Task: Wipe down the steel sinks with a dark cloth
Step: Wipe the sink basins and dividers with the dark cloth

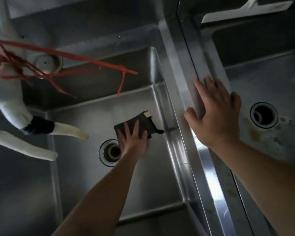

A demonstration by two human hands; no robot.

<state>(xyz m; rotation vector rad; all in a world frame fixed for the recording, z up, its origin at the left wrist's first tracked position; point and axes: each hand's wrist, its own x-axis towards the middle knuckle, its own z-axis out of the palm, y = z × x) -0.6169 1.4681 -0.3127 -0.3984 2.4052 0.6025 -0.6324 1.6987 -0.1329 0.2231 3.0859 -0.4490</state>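
Note:
A dark folded cloth [143, 122] with a pale label at its far corner lies on the floor of the left steel sink [85, 120], just beyond the drain [110, 152]. My left hand [132, 137] presses flat on the cloth with straight fingers. My right hand [215, 114] rests open on the steel divider rim [180, 92] between the two sinks, fingers spread. The right steel sink [262, 79] shows yellowish stains around its drain [264, 115].
White faucet pipes [15, 114] with a black band hang over the left sink's left side, two spouts pointing right. Red plastic strings [71, 55] dangle across the sink's far wall. A round steel fitting [47, 63] sits on the backsplash.

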